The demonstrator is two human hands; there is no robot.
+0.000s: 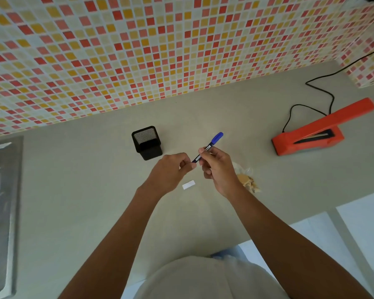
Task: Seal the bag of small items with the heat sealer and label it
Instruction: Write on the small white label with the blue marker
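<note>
So the bag [245, 180] of small items is lying on the table [95, 190] just right of the right hand [216, 167]. It's crinkly clear plastic with little tan shell-like bits bunched inside, and I can't tell from here if the top is sealed. Looks to me like we're on the labelling part: a small white rectangular label [188, 184] lies flat on the table below the hands, near the bag but not on it. The right hand grips a slim blue pen [209, 146] around the barrel and the left hand [173, 167] pinches its near end, my guess is to uncap it. Next move probably needs a bare tip, then steadying that tiny label so it doesn't skid on the smooth grey top. The heat sealer [307, 134], glossy orange with its arm raised, sits well off to the right, with its black cord [324, 91] trailing toward the wall. A black mesh pen cup [147, 142] stands behind the left hand.
</note>
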